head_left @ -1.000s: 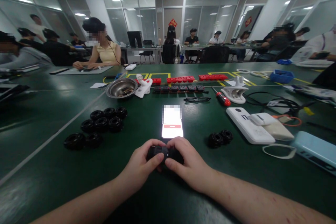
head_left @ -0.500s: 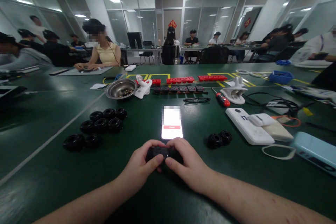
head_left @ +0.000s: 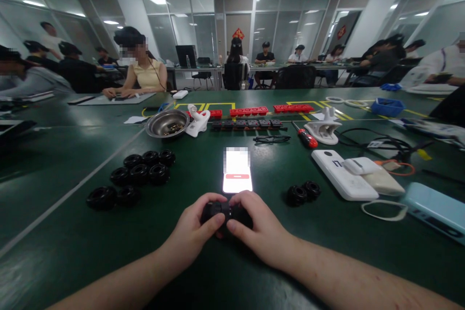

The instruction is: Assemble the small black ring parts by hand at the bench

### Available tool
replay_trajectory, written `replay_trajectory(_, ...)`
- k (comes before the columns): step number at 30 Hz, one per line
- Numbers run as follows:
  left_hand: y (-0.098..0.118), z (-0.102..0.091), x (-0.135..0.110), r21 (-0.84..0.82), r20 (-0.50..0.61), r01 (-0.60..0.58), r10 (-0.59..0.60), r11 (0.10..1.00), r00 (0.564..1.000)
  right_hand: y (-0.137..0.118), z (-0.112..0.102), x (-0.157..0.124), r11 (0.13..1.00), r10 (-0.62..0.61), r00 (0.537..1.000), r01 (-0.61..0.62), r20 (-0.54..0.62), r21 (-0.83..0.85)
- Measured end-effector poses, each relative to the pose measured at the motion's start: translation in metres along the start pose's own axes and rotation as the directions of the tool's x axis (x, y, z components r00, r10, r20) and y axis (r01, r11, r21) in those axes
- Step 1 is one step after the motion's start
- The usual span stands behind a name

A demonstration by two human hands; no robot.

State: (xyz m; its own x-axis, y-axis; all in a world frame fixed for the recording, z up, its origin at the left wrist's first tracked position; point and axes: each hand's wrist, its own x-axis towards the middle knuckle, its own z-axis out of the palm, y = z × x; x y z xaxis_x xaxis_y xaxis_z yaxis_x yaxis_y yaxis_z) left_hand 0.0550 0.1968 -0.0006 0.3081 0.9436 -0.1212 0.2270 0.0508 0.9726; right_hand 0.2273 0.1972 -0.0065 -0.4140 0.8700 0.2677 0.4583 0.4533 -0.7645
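Note:
Both of my hands close around a black, round-sided part (head_left: 225, 210) low over the table, in front of a lit phone (head_left: 237, 183). My left hand (head_left: 199, 220) grips its left end, thumb on the near side and fingers curled over the far side. The other end sits in my right hand (head_left: 256, 218), with that thumb close to the left one. Fingers cover much of the part; it looks like the loose black toy tyres nearby. Several such tyres (head_left: 139, 174) lie to the left, and two more tyres (head_left: 298, 194) lie to the right.
Farther back are a steel bowl (head_left: 154, 128) with small brass-coloured pieces, red plastic strips (head_left: 249, 111), a black strip assembly (head_left: 249, 125) and a screwdriver (head_left: 308, 139). On the right lie a white power bank (head_left: 339, 181), cables and a light-blue case (head_left: 436, 206). A co-worker (head_left: 147, 75) sits across.
Both hands keep their hold in nearly the same place. The black part looks very slightly shifted between the thumbs. Everything else on the table stays put.

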Motion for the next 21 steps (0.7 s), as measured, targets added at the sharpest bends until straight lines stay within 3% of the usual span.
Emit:
replay_trajectory(4,-0.0019,0.0003,0.0015,-0.015,0.003,0.015,-0.015,1.0,1.0,0.0016,0.0,0.0011,1.0,-0.018,0.999,0.019,0.031,-0.019)
replay_trajectory(8,-0.0026,-0.0013,0.0037,-0.017,0.039,0.013,-0.012,1.0,0.999,0.001,0.0008,0.0009,1.0,-0.02,1.0,0.02,-0.013,0.008)
replay_trajectory(13,-0.0004,-0.0019,0.0013,0.07,0.0,-0.015,0.015,0.997,1.0,0.0,-0.0002,-0.0001,1.0,-0.021,1.0,0.021,0.01,-0.007)
replay_trajectory(21,-0.0016,-0.0011,0.0026,0.006,0.039,0.015,-0.016,1.0,0.999,0.002,0.0012,0.0012,1.0,-0.026,0.999,0.026,0.021,0.016)
